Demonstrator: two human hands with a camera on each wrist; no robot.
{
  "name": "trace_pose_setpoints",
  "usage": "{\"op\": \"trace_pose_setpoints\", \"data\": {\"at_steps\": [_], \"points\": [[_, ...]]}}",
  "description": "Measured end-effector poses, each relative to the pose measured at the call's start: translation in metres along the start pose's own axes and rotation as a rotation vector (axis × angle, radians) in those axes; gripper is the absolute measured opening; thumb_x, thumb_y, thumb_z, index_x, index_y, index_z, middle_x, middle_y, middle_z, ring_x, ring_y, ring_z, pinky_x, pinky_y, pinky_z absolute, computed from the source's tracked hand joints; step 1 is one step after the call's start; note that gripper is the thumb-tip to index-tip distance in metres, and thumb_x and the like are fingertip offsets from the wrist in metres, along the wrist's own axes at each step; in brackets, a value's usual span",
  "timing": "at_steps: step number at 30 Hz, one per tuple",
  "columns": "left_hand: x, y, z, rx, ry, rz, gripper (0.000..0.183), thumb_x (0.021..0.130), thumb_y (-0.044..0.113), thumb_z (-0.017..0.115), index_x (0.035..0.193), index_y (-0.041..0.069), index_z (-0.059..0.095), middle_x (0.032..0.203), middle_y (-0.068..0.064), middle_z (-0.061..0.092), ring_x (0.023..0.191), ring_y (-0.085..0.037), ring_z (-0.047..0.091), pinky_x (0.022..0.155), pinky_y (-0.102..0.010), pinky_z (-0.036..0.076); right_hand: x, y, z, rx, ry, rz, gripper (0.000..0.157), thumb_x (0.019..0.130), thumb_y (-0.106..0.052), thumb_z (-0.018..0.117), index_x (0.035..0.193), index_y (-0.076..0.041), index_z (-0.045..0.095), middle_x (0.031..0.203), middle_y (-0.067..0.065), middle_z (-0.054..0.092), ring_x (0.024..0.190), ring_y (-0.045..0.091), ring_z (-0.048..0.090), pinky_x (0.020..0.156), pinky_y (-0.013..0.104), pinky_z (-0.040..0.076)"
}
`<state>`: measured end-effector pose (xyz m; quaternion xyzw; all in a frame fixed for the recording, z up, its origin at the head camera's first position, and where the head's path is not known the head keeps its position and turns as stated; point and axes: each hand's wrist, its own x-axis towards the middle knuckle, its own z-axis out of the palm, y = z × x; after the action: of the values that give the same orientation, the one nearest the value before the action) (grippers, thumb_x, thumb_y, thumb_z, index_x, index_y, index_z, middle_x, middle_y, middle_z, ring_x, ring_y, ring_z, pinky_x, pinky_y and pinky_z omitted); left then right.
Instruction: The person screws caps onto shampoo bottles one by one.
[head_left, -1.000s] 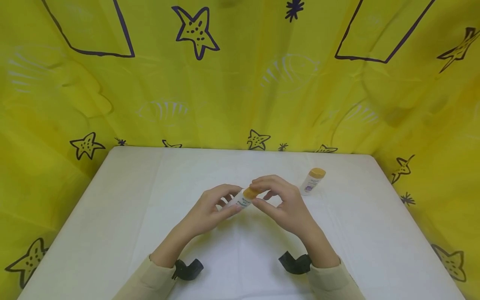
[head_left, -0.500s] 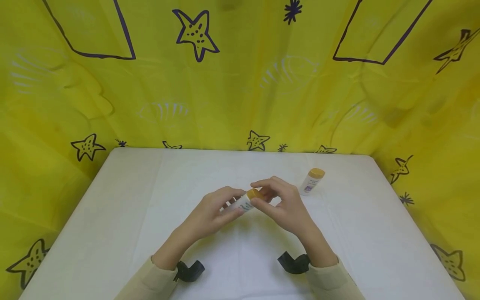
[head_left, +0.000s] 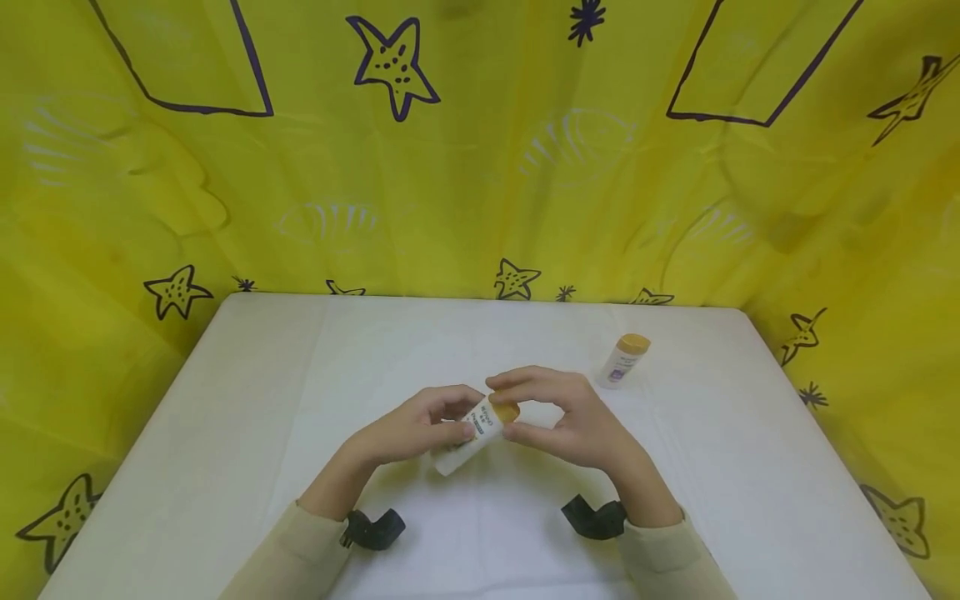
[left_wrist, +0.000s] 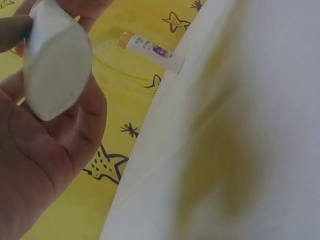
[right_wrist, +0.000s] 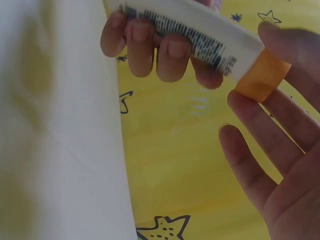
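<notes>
A small white bottle (head_left: 454, 458) with an orange cap (head_left: 505, 408) slants over the table, base toward the lower left. My left hand (head_left: 412, 429) grips its body, the thumb on the printed front. In the right wrist view, fingers of that hand wrap over the bottle's back label (right_wrist: 200, 42). My right hand (head_left: 573, 417) pinches the orange cap (right_wrist: 262, 75) between thumb and fingertips. The left wrist view looks at the bottle's pale, lens-shaped base (left_wrist: 57, 72). A second white bottle (head_left: 621, 365), also orange-capped with a purple mark, stands beyond my right hand.
A white-covered table (head_left: 247, 417) spreads beneath both hands. Yellow curtain (head_left: 465, 192) with dark star drawings hangs behind it and along the sides. Black wrist mounts (head_left: 375, 531) sit at the sleeve cuffs.
The held bottle has turned so its front label faces up more, and its base now shows below the left hand. Both hands have come slightly nearer. The standing bottle stays put.
</notes>
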<state>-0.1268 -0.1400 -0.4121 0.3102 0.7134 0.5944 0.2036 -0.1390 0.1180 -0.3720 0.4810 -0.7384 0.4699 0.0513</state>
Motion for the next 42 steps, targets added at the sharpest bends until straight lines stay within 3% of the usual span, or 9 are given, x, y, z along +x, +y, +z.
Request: {"op": "trace_pose_setpoints", "data": {"at_steps": [6,14,26,32,38,42], "points": [[-0.001,-0.002,-0.005,-0.057,-0.039,-0.017,0.031,0.099,0.015,0.053,0.127,0.004,0.06,0.108,-0.01,0.067,0.083,-0.018,0.06,0.067,-0.027,0.052,0.0,0.002,0.0,0.031,-0.006,-0.059,0.037,0.08,-0.003,0.082,0.115,-0.009,0.073,0.117,0.006,0.071,0.108,0.02,0.067,0.091,0.029,0.055],[-0.001,-0.002,-0.005,-0.017,-0.036,0.02,0.029,0.097,0.014,0.061,0.126,0.008,0.062,0.106,-0.008,0.065,0.092,-0.018,0.06,0.072,-0.032,0.055,0.001,0.002,0.0,0.034,0.001,-0.058,0.036,0.077,-0.004,0.084,0.111,-0.01,0.074,0.113,0.005,0.072,0.106,0.019,0.068,0.091,0.028,0.055],[0.0,0.002,0.003,0.223,0.122,0.124,0.026,0.094,0.017,0.07,0.119,0.017,0.064,0.105,0.004,0.067,0.094,-0.015,0.062,0.082,-0.035,0.052,-0.001,0.005,-0.002,0.019,0.007,-0.066,0.035,0.076,-0.002,0.083,0.107,-0.013,0.073,0.114,0.005,0.071,0.107,0.02,0.066,0.093,0.027,0.053],[0.002,0.005,0.007,0.293,0.188,0.165,0.025,0.092,0.019,0.072,0.116,0.017,0.063,0.103,0.006,0.067,0.09,-0.011,0.063,0.08,-0.035,0.054,0.0,0.006,0.0,-0.012,0.038,-0.075,0.036,0.075,-0.003,0.084,0.107,-0.013,0.072,0.112,0.003,0.07,0.107,0.018,0.066,0.093,0.026,0.053],[0.002,0.008,0.011,0.312,0.233,0.154,0.024,0.09,0.019,0.075,0.11,0.017,0.062,0.1,0.006,0.066,0.083,-0.011,0.062,0.075,-0.033,0.055,0.001,0.006,0.003,-0.039,0.074,-0.058,0.036,0.074,-0.005,0.085,0.106,-0.014,0.071,0.108,0.001,0.07,0.103,0.016,0.067,0.091,0.025,0.053],[0.003,0.009,0.013,0.384,0.268,0.124,0.026,0.089,0.021,0.076,0.109,0.018,0.06,0.101,0.008,0.065,0.083,-0.009,0.061,0.075,-0.03,0.055,0.001,0.006,0.006,-0.08,0.083,-0.026,0.033,0.077,-0.007,0.084,0.105,-0.015,0.069,0.105,-0.002,0.069,0.096,0.012,0.064,0.089,0.025,0.053]]}}
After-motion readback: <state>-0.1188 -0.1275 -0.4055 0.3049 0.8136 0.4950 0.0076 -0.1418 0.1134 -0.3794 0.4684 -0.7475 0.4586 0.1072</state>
